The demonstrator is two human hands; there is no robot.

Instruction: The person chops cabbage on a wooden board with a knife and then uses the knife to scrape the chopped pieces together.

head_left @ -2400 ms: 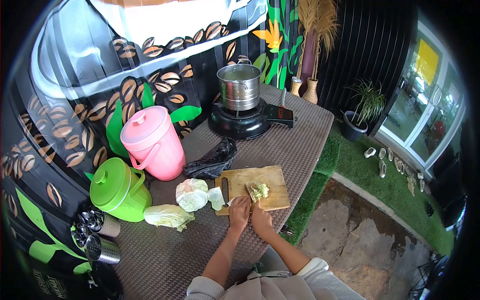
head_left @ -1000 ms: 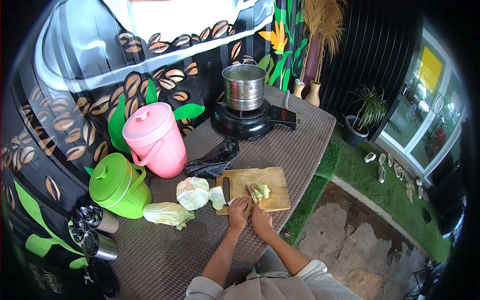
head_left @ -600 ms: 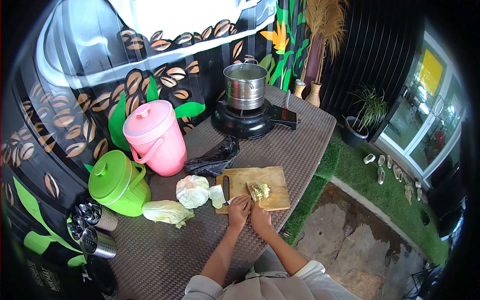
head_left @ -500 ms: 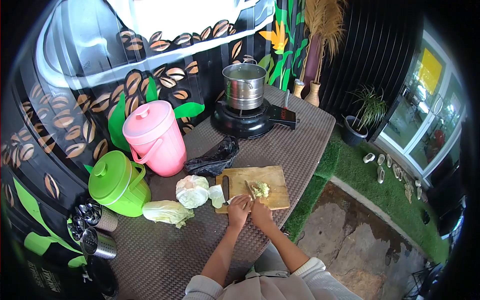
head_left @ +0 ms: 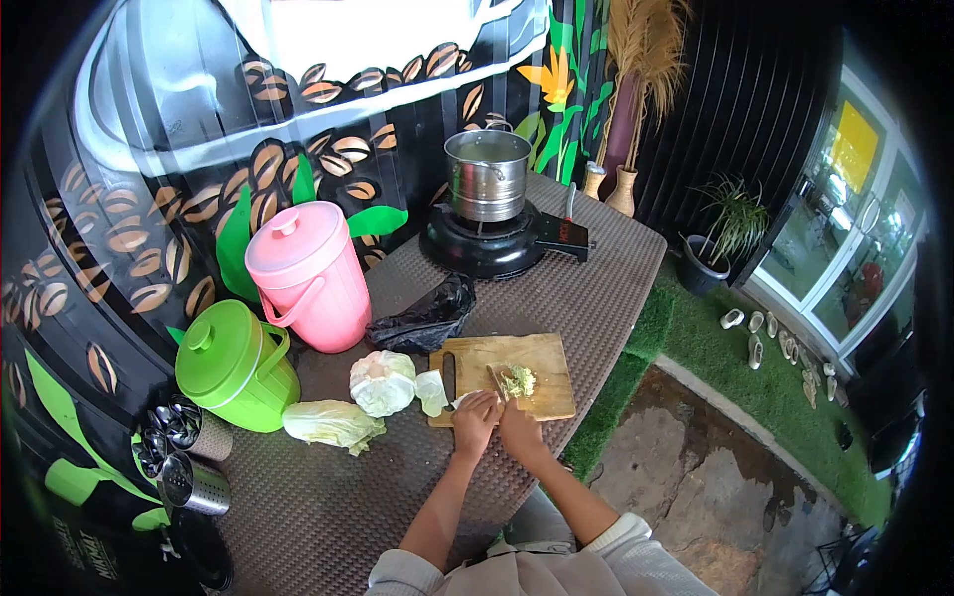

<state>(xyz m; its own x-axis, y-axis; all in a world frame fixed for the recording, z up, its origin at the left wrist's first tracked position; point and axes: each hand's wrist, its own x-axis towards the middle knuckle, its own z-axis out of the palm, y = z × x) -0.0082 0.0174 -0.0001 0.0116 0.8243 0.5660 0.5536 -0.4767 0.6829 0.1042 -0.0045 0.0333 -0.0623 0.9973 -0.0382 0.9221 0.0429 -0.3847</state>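
Observation:
On the wooden cutting board (head_left: 552, 360) lies a small heap of finely chopped pale cabbage (head_left: 519, 380). My right hand (head_left: 520, 433) is closed round the handle of a knife (head_left: 497, 379), whose blade rests against the left side of the heap. Close beside it, my left hand (head_left: 477, 421) presses its curled fingers on a whitish piece of cabbage (head_left: 459, 400) near the board's front edge; most of that piece is hidden. A cut leaf piece (head_left: 430, 392) overlaps the board's left edge. Further left sit a round cabbage (head_left: 383, 383) and a napa cabbage (head_left: 333, 425).
Behind the board lies a black plastic bag (head_left: 425, 316). A steel pot (head_left: 487, 179) stands on a black portable stove (head_left: 482, 248) at the back. Pink (head_left: 310, 283) and green lidded jugs (head_left: 234, 368) and cutlery holders (head_left: 197, 484) line the left of the woven table (head_left: 348, 517).
Almost nothing differs. My hands and the knife stay at nearly the same spot on the board, and the view has shifted very slightly.

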